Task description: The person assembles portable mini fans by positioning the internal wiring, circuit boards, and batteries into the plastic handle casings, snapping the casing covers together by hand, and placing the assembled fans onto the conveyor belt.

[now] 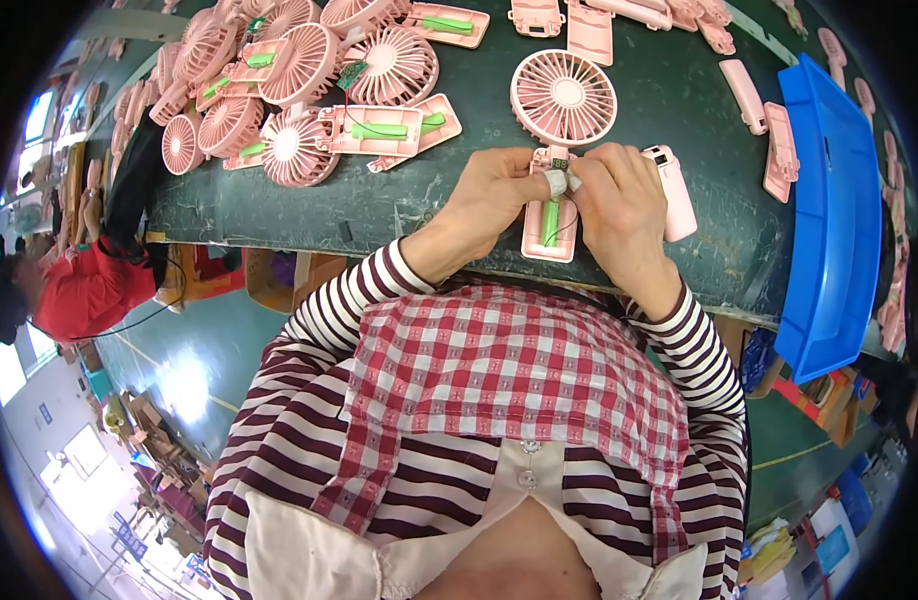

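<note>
A pink handheld fan [565, 97] lies on the dark green bench in front of me, its round grille pointing away. Its handle is uncovered and shows a green battery cell [550, 222] and a small display board [559, 163]. My left hand [491, 195] grips the handle from the left, with a pale wrapping on a fingertip. From the right, my right hand [624, 200] bends over the same handle near the board, fingers pressed together; whatever small part they pinch is hidden. Beside it rests a closed pink handle cover [677, 195].
Several pink fans with exposed batteries [299, 135] are heaped at the left. Pink shell pieces [589, 30] lie at the far edge, others [779, 150] at the right. A blue plastic tray [829, 220] stands at the right edge. A person in red [94, 290] sits at far left.
</note>
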